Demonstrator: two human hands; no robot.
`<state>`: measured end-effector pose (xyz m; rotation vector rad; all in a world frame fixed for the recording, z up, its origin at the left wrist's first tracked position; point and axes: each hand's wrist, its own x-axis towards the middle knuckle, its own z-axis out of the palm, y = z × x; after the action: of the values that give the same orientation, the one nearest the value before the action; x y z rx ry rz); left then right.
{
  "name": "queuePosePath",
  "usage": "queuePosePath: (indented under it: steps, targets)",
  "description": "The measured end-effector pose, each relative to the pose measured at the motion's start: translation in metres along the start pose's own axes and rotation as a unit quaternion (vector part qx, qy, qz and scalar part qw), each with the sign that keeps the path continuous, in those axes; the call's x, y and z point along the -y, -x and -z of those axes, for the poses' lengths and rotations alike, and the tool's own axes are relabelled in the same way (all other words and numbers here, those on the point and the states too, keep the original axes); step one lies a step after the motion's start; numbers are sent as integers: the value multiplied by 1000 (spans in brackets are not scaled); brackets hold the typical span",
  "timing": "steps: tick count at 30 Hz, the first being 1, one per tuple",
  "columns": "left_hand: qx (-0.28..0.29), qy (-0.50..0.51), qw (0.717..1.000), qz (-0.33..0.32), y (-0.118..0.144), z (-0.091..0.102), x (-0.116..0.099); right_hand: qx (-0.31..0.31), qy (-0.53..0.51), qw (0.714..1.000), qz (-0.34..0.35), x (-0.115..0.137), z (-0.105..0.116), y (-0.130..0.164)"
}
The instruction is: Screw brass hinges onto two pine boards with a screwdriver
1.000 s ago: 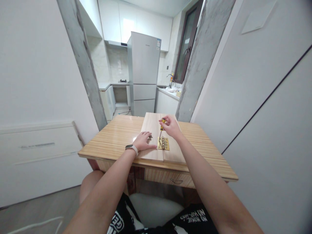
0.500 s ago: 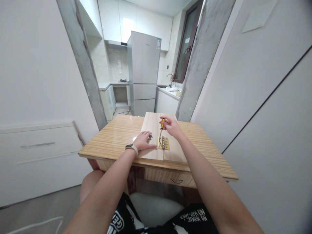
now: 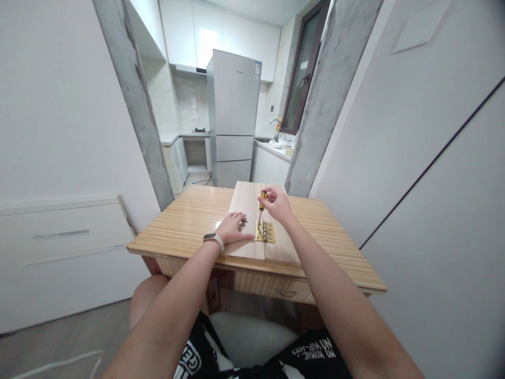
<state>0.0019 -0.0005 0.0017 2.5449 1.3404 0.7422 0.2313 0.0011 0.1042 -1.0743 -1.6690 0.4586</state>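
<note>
My right hand [image 3: 279, 206] grips a yellow-and-black screwdriver [image 3: 262, 201] by its handle, with the shaft pointing down. Its tip meets the left leaf of a brass hinge [image 3: 270, 232], at or very close to a screw. The hinge lies across the seam between two pale wooden boards [image 3: 246, 197]. My left hand [image 3: 230, 228] rests flat on the left board, fingers spread and thumb stretched to the hinge's edge. Some small metal pieces, seemingly screws [image 3: 243, 221], lie by its fingertips, partly hidden.
The boards lie on a wood-grain table [image 3: 189, 216] with a drawer [image 3: 272, 287] in front. White panels stand left and right. Beyond the table are a tall fridge [image 3: 236, 100], a counter with a sink tap [image 3: 275, 126] and white cabinets.
The fingers of my right hand have shifted and curled in around the screwdriver handle. My left hand, the hinge and the boards stay in place.
</note>
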Motion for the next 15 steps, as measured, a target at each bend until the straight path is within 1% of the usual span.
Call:
queuePosePath:
  steps: [5, 7, 11, 15]
  targets:
    - [2, -4, 1000, -2, 0, 0, 0, 16, -2, 1000, -3, 0, -2, -2]
    - [1, -4, 1000, -5, 1, 0, 1, 27, -32, 999, -8, 0, -2, -1]
    - [0, -6, 1000, -4, 0, -1, 2, 52, -127, 990, -34, 1, -2, 3]
    - [1, -7, 1000, -1, 0, -2, 3, 78, -150, 985, -38, 1, 1, 4]
